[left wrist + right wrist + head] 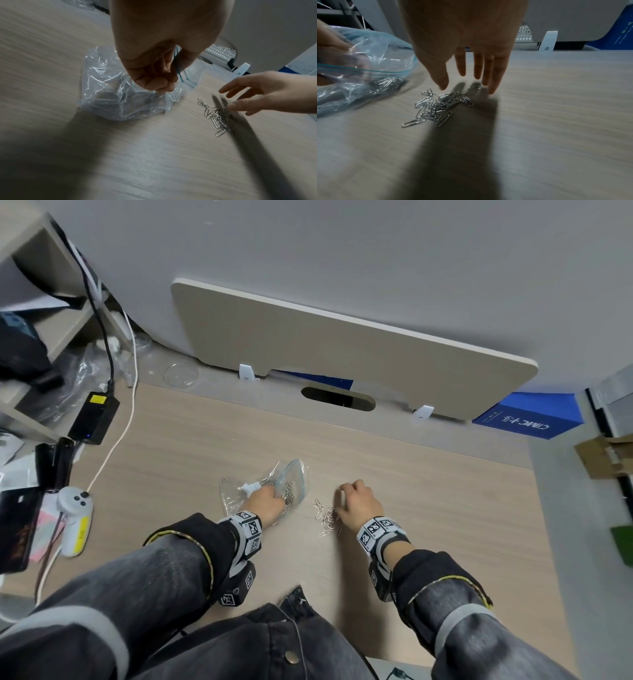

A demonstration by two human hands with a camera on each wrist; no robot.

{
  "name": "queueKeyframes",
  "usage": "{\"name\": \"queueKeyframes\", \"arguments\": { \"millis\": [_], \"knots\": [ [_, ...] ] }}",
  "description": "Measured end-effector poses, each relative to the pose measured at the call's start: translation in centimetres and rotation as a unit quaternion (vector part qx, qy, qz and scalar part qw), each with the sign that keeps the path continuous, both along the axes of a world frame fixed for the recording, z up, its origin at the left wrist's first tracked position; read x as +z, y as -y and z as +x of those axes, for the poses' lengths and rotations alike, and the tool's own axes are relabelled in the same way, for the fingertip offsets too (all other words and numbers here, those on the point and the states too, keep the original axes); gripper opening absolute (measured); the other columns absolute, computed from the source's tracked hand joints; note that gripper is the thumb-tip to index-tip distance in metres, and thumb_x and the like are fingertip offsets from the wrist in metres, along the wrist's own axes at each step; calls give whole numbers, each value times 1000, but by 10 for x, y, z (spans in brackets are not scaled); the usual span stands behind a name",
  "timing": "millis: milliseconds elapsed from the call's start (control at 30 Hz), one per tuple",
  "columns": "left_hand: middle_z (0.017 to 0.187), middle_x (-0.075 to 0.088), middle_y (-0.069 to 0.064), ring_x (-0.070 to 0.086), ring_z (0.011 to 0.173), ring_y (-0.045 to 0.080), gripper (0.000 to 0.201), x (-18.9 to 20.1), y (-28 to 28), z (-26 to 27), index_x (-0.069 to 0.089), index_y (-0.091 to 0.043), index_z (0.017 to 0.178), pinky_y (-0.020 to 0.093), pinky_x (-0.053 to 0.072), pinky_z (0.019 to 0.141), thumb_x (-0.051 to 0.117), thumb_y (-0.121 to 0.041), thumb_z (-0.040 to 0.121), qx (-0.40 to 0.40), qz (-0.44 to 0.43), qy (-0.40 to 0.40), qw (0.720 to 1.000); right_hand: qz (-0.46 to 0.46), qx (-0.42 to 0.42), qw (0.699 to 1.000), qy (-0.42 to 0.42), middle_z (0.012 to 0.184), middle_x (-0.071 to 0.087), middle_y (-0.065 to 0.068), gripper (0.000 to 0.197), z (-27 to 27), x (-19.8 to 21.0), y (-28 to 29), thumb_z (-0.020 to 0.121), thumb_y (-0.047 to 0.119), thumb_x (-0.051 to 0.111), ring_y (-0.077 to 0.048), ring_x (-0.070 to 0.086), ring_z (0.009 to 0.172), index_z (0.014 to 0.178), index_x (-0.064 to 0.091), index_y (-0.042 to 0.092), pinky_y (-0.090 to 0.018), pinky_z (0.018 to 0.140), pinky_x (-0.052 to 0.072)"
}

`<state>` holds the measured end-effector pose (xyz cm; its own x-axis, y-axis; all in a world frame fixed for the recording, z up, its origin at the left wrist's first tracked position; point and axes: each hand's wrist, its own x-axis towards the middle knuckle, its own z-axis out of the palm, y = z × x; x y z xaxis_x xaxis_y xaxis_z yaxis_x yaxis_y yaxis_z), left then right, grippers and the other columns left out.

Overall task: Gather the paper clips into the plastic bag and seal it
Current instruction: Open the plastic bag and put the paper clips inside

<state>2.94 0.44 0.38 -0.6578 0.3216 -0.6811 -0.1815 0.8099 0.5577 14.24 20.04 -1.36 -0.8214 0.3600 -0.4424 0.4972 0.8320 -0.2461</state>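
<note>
A clear plastic bag (236,491) with a blue zip strip lies on the wooden desk (428,474), its mouth facing right, with several silver clips inside (388,82). My left hand (265,501) pinches the bag's (106,86) lower mouth edge with curled fingers (159,82). A loose heap of paper clips (325,517) lies on the desk just right of the bag (373,56). My right hand (356,501) hovers over the far side of the heap (436,106), fingers (494,75) straight and spread, pointing down, holding nothing. The heap (219,116) shows beside that hand (254,94) too.
A black power brick (93,417) with cables, a white and yellow device (76,515) and crumpled plastic crowd the desk's left side. A beige panel (342,347) stands behind a cable slot (337,398). A blue box (527,414) sits at the back right.
</note>
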Motion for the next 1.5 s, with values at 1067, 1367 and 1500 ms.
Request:
{"name": "queueKeyframes", "arguments": {
  "millis": [1067, 1367, 1500],
  "knots": [
    [88, 65, 11, 65, 88, 34, 11, -9, 1, -2, 57, -19, 81, 39, 56, 81, 46, -19, 83, -1, 7, -5, 1000, -63, 41, 997, 3, 109, 55, -6, 19, -1, -26, 9, 82, 16, 64, -30, 58, 96, 100, 59, 16, -35, 79, 47],
    [79, 62, 8, 65, 88, 34, 15, -9, 0, -2, 55, -20, 71, 36, 52, 78, 45, -18, 82, 6, 12, 7, 1000, -41, 17, 999, 10, 108, 61, -8, 11, -7, -22, 11, 84, 14, 58, -30, 59, 100, 93, 63, 12, -31, 78, 44],
    [82, 63, 8, 65, 87, 33, 13, -7, 1, -2, 56, -20, 76, 37, 54, 80, 44, -20, 82, 7, 12, 5, 1000, -63, -19, 998, 2, 102, 65, -9, 8, -6, -19, 14, 82, 12, 59, -28, 60, 97, 88, 64, 12, -28, 74, 42]
  ]
}}
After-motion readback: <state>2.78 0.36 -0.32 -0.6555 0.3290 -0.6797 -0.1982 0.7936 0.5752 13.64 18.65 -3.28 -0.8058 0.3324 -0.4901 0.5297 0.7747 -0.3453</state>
